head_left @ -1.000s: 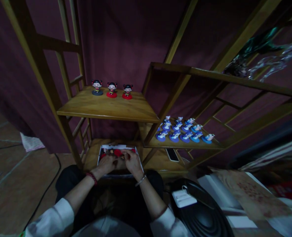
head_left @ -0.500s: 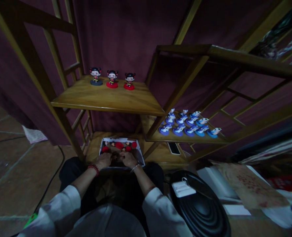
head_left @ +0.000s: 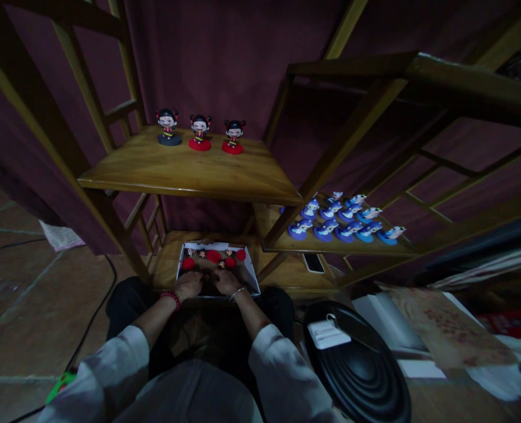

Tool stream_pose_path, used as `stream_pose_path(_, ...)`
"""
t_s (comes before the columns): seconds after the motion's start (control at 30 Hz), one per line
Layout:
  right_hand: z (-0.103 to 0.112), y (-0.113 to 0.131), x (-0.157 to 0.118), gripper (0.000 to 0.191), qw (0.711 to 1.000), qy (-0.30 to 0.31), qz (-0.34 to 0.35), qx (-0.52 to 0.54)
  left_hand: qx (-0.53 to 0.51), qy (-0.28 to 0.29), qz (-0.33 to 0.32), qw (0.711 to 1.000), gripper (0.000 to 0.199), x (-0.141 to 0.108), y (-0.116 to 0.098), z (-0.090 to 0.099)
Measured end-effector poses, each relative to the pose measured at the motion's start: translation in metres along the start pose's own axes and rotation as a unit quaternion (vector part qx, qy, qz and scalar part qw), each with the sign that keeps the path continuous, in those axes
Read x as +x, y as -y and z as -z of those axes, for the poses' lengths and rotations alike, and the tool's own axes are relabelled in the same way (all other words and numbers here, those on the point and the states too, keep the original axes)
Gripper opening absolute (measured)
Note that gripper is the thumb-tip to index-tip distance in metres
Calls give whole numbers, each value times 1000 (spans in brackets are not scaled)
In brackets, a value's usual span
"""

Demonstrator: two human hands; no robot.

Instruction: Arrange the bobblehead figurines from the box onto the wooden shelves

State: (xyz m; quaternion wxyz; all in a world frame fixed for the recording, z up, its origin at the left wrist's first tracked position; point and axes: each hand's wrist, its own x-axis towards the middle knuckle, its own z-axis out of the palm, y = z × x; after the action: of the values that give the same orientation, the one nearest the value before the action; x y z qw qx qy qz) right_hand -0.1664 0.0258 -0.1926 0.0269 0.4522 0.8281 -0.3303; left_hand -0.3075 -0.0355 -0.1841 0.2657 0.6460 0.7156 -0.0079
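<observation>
A shallow white-rimmed box (head_left: 253, 269) lies on the lower shelf in front of my knees. Inside it are several red round bases (head_left: 188, 264) and small black-haired figurine parts (head_left: 202, 254). My left hand (head_left: 188, 285), with a red bead bracelet, reaches over the box's near left part, its fingers curled. Opposite it, my right hand (head_left: 225, 282), wearing a silver bracelet, is bent inward over the near side. The fingertips of both hands come close together in dim light, and whatever they pinch is too dark to make out.
Three black-haired figurines (head_left: 199, 131) stand on the wooden shelf (head_left: 190, 170) above the box. Several blue and purple figurines (head_left: 326, 228) fill a shelf to the right, with a phone (head_left: 313, 262) below. A black ribbed stool (head_left: 357, 370) bearing a white card stands at my right.
The view has shifted slightly, so the shelves appear a little larger. Both hands stay over the near part of the box, fingertips close together, with only small movement.
</observation>
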Motion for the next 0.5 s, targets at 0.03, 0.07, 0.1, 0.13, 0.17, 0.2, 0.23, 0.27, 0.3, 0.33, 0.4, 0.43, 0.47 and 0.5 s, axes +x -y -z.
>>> stream_pose_path(0.03,-1,-1,1,27,1000,2,-5,4,0,-5,5,1000,33,2,1,-1)
stream_pose_path(0.07,-1,-2,2,27,1000,5,-10,7,1,-10,12,1000,34,4,1,-2)
stream_pose_path(0.1,-1,-3,3,27,1000,8,-15,10,2,-15,21,1000,34,7,1,-2)
stream_pose_path(0.13,-2,-4,4,28,1000,12,-19,11,4,-22,31,999,35,10,1,-2)
stream_pose_path(0.17,-2,-6,5,30,1000,15,-22,11,6,-28,40,999,36,12,2,-2)
stream_pose_path(0.2,-2,-7,6,32,999,18,-25,11,7,-35,47,998,37,15,2,-1)
stream_pose_path(0.23,-2,-8,8,34,999,21,-29,12,9,-40,52,998,38,18,2,1)
stream_pose_path(0.27,-2,-8,8,37,999,24,-32,13,10,-45,53,998,39,21,2,2)
stream_pose_path(0.3,-2,-9,9,39,999,26,-36,13,11,-48,53,997,40,24,2,4)
stream_pose_path(0.33,-2,-9,10,41,999,28,-41,14,10,-52,54,997,42,27,2,6)
stream_pose_path(0.4,-1,-8,10,44,998,31,-47,16,6,-60,60,996,44,33,3,10)
stream_pose_path(0.43,-1,-7,9,45,998,31,-48,17,3,-64,66,996,46,36,3,12)
stream_pose_path(0.47,0,-6,9,46,998,30,-48,18,1,-62,66,996,48,38,3,13)
stream_pose_path(0.5,0,-6,8,47,998,28,-47,21,-1,-55,65,996,49,41,3,14)
